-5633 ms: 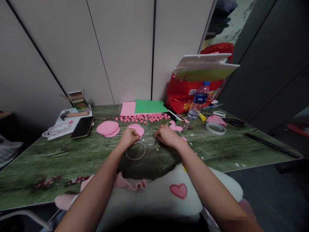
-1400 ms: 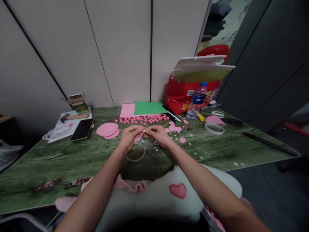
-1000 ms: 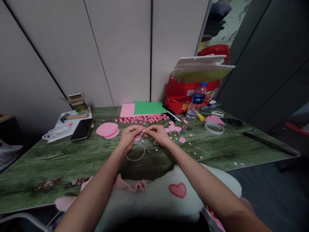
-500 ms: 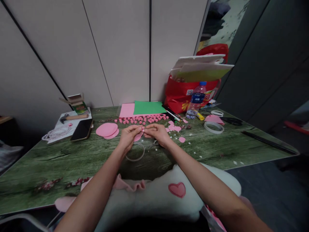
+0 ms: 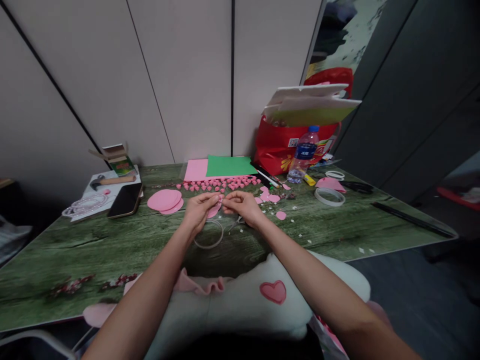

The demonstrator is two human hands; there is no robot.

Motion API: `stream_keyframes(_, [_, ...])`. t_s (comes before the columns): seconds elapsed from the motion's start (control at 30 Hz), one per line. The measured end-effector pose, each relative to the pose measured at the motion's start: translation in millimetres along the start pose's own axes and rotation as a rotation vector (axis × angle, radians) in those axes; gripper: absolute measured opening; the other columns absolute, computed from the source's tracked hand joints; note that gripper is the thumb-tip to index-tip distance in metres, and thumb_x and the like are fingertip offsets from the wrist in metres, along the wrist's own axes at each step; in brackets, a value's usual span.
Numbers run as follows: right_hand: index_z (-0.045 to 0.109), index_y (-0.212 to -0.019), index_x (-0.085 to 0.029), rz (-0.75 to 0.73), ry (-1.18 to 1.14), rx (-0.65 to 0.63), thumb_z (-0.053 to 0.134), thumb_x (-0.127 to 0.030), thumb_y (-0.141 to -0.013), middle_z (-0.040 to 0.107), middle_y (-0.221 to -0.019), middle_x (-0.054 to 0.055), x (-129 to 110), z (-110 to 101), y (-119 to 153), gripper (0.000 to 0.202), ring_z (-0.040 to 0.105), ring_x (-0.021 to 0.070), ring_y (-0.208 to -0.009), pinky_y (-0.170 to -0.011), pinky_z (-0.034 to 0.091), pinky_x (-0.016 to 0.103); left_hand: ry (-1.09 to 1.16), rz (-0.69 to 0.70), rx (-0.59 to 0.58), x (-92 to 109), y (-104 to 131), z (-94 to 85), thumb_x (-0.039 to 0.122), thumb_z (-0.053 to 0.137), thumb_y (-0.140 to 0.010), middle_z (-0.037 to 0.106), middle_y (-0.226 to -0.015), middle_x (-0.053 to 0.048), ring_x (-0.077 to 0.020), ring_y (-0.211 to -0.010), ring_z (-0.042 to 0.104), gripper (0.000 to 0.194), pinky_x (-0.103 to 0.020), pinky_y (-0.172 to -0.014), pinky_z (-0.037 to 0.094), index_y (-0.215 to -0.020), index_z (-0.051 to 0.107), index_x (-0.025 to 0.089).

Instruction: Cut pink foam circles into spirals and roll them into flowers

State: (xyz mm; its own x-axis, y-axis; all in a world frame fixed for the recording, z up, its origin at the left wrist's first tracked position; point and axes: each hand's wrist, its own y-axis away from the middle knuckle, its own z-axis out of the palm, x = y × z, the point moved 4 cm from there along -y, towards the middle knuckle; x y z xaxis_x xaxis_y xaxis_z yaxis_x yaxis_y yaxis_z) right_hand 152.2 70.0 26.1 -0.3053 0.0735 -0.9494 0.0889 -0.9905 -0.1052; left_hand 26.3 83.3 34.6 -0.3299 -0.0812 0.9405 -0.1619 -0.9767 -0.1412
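My left hand (image 5: 198,210) pinches a small pink paper piece (image 5: 220,199) between thumb and fingertips. On the right side of that piece, the fingertips of my right hand (image 5: 244,206) are closed and touching it or very near it; whether they grip it is too small to see. Just below the hands lies a thin pale ring (image 5: 209,247), beside partly hidden scissors (image 5: 236,222). Beyond the fingers runs a row of small pink folded pieces (image 5: 207,186). Large pink paper circles (image 5: 164,199) are stacked left of my left hand, and part of another shows beneath the fingers.
Pink scraps (image 5: 272,198) and white bits lie to the right, near a tape roll (image 5: 330,202). A water bottle (image 5: 303,155) stands before a red bag (image 5: 272,145). At left are a phone (image 5: 125,200) and a hammer (image 5: 116,181). Green sheets (image 5: 230,166) lie at the back.
My right fingertips have shifted slightly at the small pink piece, and a little more of the scissors shows. The whole view has moved a little.
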Motion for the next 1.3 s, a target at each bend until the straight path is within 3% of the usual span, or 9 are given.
stream_keyframes(0.47, [0.063,-0.063,-0.011,0.087,-0.023,-0.051,0.073,-0.030,-0.048,0.063,-0.056,0.001,3.2,0.3,1.4,0.026,0.058,0.0090,-0.051,-0.056,0.050,0.021,-0.216,0.092,-0.013,3.3,0.3,-2.0,0.027,0.071,-0.054,0.067,-0.076,-0.008,-0.0173,-0.074,0.059,0.023,-0.031,-0.077,0.043,-0.072,0.068,0.013])
stream_keyframes(1.3, [0.066,-0.066,-0.011,0.131,-0.157,-0.159,0.072,-0.022,-0.054,0.066,-0.068,0.004,4.0,-0.8,0.2,0.018,0.061,0.0091,-0.058,-0.060,0.052,0.017,-0.034,0.008,-0.049,7.0,2.9,1.2,0.022,0.073,-0.050,0.067,-0.072,-0.007,-0.0152,-0.070,0.061,0.025,-0.032,-0.079,0.043,-0.072,0.067,0.012])
